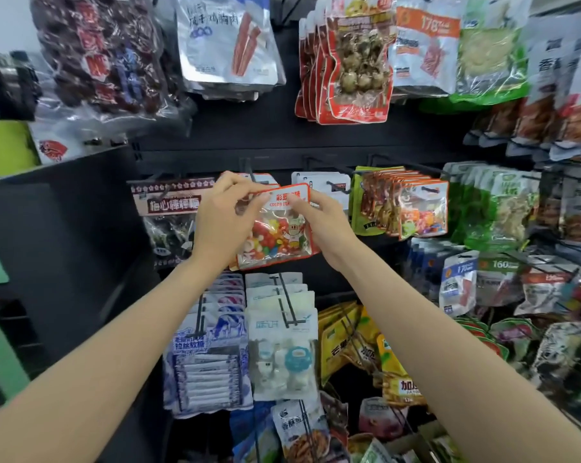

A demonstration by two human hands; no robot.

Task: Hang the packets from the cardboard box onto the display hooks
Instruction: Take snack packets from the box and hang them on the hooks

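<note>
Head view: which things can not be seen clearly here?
- Candy packet: its hang hole is covered by the left hand and right hand.
- Cardboard box: cannot be identified in the head view.
- Dark packets, upper left: print lost to blur.

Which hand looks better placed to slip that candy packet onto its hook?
Probably the left hand: its fingers pinch the orange-edged clear packet of coloured candies at the top corner below the black hook. The right hand steadies its header.
</note>
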